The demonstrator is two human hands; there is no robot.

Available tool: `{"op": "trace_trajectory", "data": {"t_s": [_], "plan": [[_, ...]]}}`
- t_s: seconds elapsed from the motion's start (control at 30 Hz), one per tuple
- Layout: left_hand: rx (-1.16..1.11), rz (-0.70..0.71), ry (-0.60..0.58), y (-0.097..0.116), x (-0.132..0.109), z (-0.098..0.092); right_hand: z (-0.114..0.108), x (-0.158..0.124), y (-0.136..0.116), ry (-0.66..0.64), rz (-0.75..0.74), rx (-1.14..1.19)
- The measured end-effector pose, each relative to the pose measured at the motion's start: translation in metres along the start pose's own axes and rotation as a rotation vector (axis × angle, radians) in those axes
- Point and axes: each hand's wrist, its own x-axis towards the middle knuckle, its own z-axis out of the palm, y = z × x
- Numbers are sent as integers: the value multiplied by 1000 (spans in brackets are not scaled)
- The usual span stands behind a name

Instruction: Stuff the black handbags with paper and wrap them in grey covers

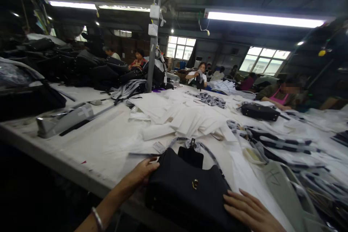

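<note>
A black handbag [187, 188] with a gold-coloured clasp on its front lies at the near edge of the table. Its flap strap [191, 154] is turned back behind the opening, and a wrapped handle [212, 154] arches behind it. My left hand [144, 172] grips the bag's upper left corner, thumb toward me; some fingertips are hidden. Against the bag's right side rests my right hand [248, 208], its fingers stretched out over the black surface.
Loose white sheets [187, 116] are spread behind the bag. A grey tape dispenser [65, 119] stands at left, a marked grey plastic bin [285, 185] at right. Black bags [81, 65] are heaped by a metal post [152, 61]. A co-worker [282, 96] sits across the table by another bag [259, 111].
</note>
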Motion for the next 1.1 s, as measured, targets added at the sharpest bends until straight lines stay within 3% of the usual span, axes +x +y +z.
{"op": "trace_trajectory", "data": {"t_s": [0.1,0.23,0.33,0.43,0.57,0.6,0.67,0.77,0.9,1.1], "plan": [[125,-33,42,-3,8,3,-8,6,-6,82,149,69],[304,-33,45,-7,18,13,1,43,-23,215,318,183],[509,-3,69,-1,16,17,19,70,-34,98,368,298],[754,42,142,20,1,19,33,80,-36,-39,401,399],[988,186,236,59,-24,45,34,84,-32,-24,471,515],[1074,307,201,65,-27,55,32,86,-30,-17,487,544],[1183,526,2,67,-30,76,29,90,-27,-9,504,580],[1297,650,-247,48,-24,97,27,96,-20,15,519,600],[1419,617,-216,22,-13,99,29,101,-5,-43,543,702],[1476,569,-194,21,-17,93,26,104,13,-210,457,751]]}}
